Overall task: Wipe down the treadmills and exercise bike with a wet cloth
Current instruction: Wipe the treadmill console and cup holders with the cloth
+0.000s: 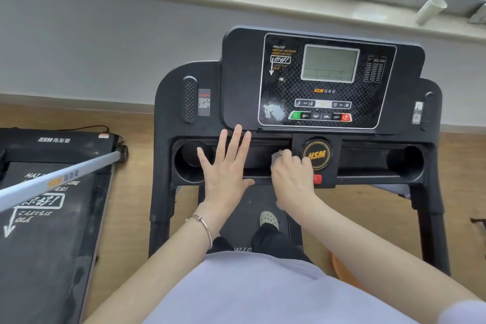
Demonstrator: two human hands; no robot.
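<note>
I stand on a black treadmill whose console (323, 81) carries a grey screen and an HSM badge. My right hand (292, 176) grips a small white cloth (279, 153) and presses it into the left tray slot, just left of the badge. Only the cloth's tip shows past my knuckles. My left hand (226, 166) lies flat with fingers spread over the tray's front rim, beside the left cup holder (189, 163).
A second treadmill (44, 218) lies folded on the wooden floor at the left, its silver handrail (60, 176) angled across it. A red safety key (317, 179) sits under the badge. The right cup holder (405, 163), a wall and a window sill lie beyond.
</note>
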